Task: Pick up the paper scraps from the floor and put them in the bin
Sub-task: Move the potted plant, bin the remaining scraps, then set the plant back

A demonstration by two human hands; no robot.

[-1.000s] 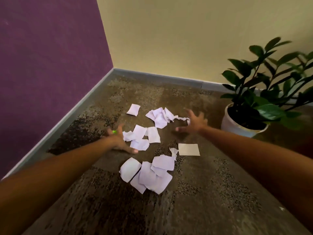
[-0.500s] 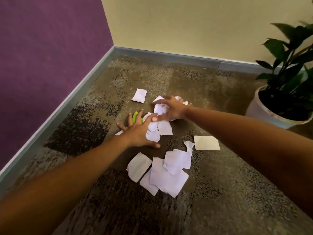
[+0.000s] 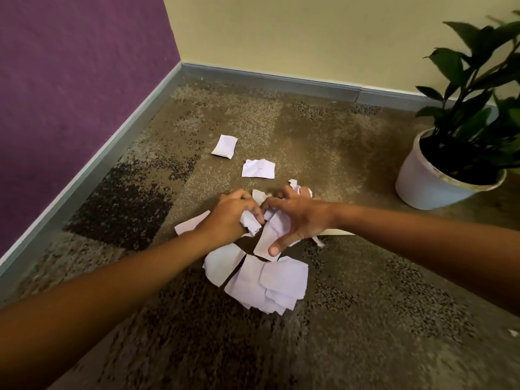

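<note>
I see both hands pulled nearer since half second ago: left hand (image 3: 225, 218) now curled, right hand (image 3: 298, 218) clawed, both gripping bunched paper scraps (image 3: 270, 229) on floor (image 3: 365, 319); two scraps (image 3: 258, 168) left behind.

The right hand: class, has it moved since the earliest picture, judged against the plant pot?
Yes. The right hand has drawn away from the plant pot toward the left hand, and now meets it over the paper scraps.

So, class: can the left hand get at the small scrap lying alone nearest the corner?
Probably yes. The lone scrap lies on bare carpet beyond the left hand, with nothing between them. That hand is already closed on a crumpled scrap, though.
</note>
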